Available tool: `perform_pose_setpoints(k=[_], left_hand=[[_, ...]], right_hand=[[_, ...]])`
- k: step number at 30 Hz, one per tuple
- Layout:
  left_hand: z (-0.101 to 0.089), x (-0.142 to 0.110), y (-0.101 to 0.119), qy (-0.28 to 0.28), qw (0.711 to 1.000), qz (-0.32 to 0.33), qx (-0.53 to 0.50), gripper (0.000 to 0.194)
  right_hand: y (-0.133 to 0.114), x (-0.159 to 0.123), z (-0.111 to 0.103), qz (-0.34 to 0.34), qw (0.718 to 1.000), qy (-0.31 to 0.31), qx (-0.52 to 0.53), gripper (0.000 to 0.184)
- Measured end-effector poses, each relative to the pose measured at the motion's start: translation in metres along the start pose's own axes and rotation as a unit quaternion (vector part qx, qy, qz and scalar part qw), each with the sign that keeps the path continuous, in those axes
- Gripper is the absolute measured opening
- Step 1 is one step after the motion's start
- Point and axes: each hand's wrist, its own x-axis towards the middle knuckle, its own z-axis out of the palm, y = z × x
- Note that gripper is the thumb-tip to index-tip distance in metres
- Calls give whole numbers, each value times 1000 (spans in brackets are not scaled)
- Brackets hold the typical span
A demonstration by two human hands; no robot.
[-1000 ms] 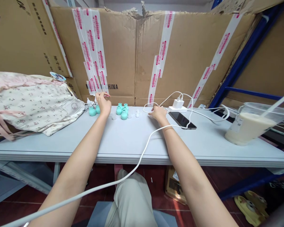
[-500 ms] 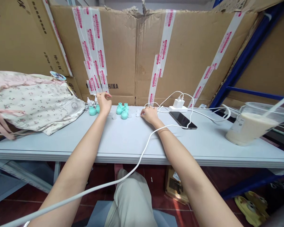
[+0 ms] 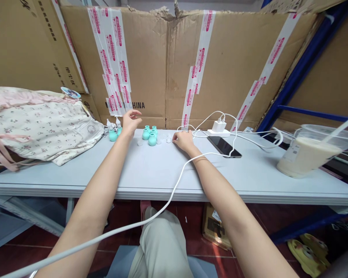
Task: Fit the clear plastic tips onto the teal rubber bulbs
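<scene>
My left hand (image 3: 131, 121) hovers above the far side of the white table (image 3: 150, 170), fingers spread, holding nothing. It sits between two teal bulbs with clear tips (image 3: 113, 133) on its left and a cluster of teal bulbs (image 3: 150, 135) on its right. My right hand (image 3: 183, 139) rests on the table with its fingers curled next to small clear caps (image 3: 168, 138); whether it grips one is hidden. A clear cap (image 3: 139, 143) lies near my left wrist.
A floral bag (image 3: 37, 125) covers the table's left end. A black phone (image 3: 224, 146), a white charger (image 3: 219, 127) and its cables lie right of my right hand. A lidded drink cup (image 3: 310, 152) stands far right. Taped cardboard (image 3: 168, 65) walls the back.
My left hand has lifted off the left bulbs, moved slightly right and spread its fingers. My right hand slid left from near the phone to the clear caps.
</scene>
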Motion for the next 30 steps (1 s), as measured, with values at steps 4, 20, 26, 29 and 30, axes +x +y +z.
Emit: perform_pose_setpoints(k=[4,20,26,29,30], left_hand=[[5,-17,38,-157,955,-52,-247,36],[5,-56,85,-304,873,-73,-375,34],[6,-56,88,-292,898,-52,-325,36],[7,-55,88,-292,911,-29,-290,37],[7,-54,87,-287,916,-22,-278,37]], right_hand=[[0,1,2,-1,1000,6,-2,16],[-1,5,5,-3,1000,6,-20,18],[-1,4,4,-5,1000,1,-24,19],[-2,3,4,-7,1000,-2,-30,21],[-2,3,4,-7,1000,-2,-31,21]])
